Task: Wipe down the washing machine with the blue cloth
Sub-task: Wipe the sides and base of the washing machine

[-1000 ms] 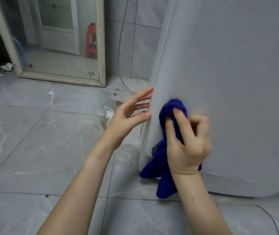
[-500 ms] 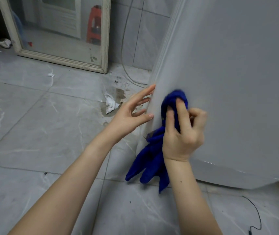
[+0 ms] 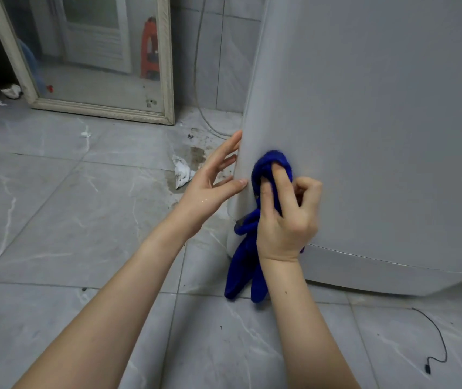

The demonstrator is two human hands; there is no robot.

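The grey washing machine (image 3: 378, 122) fills the right side of the view, its lower front panel facing me. My right hand (image 3: 287, 220) is shut on the bunched blue cloth (image 3: 269, 167) and presses it against the panel near the machine's left corner. The cloth's loose ends hang down to the floor tiles. My left hand (image 3: 213, 183) is open, fingers spread, with the fingertips touching the machine's left edge just beside the cloth.
A framed mirror (image 3: 98, 60) leans on the tiled wall at the back left. A crumpled white scrap (image 3: 182, 172) and a dirt patch lie on the floor left of the machine. A thin black cable (image 3: 440, 341) trails on the tiles at the lower right.
My right hand has kept the cloth low on the panel by the left corner, and its hanging ends have swung back under the wrist. The left hand stays at the machine's edge.
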